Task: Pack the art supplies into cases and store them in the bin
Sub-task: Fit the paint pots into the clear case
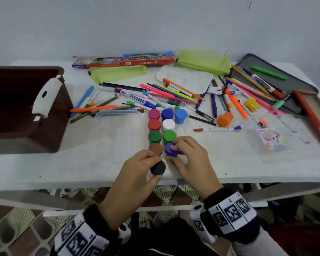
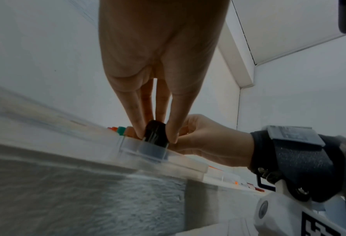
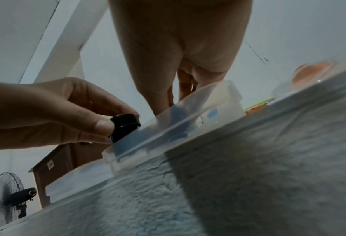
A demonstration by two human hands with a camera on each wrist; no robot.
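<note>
Left hand (image 1: 137, 169) pinching black paint pot (image 1: 158, 168), upright, directly above nearest clear case (image 3: 188, 115) slot. Right hand (image 1: 189, 156) fingers curled round purple pot (image 1: 171, 149) alongside.

Both hands (image 1: 137, 169) (image 1: 188, 156) in curled grip

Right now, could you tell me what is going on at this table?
A person is packing paint pots into a clear plastic case. The left hand pinches the black pot at the case's near end; the right hand grips the purple pot beside it. Pens lie scattered behind, and the brown bin waits at left.
</note>
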